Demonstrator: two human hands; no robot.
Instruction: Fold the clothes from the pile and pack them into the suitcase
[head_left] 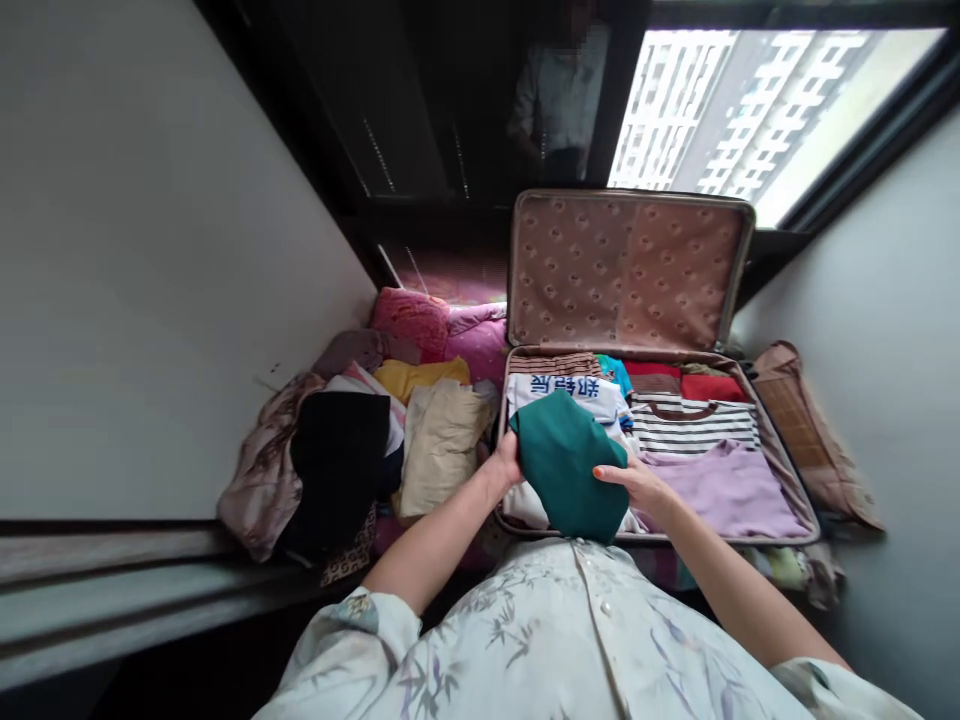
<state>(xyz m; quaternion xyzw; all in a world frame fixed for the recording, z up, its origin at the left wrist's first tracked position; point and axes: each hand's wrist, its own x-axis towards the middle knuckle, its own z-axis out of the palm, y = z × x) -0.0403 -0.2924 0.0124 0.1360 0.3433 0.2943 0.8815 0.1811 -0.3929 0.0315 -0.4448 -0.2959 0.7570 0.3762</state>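
Note:
A folded dark green garment [570, 465] is held between my two hands, over the left part of an open suitcase [806, 525]. My left hand [510, 460] grips its left edge, the fingers mostly hidden beneath the cloth. On the other edge is my right hand [634, 480], with the thumb on top and the fingers underneath. Below and behind the green cloth lies a white garment with blue characters [551, 388]. Right of it in the suitcase are a black-and-white striped top [694, 430] and a folded lilac garment [724, 490].
Left of the suitcase are piled clothes: a beige folded garment [442, 440], a black one [337, 460] and a yellow one [420, 378]. The patterned suitcase lid [630, 270] stands upright at the back. A brown bag-like item [817, 430] lies at the right, by the wall.

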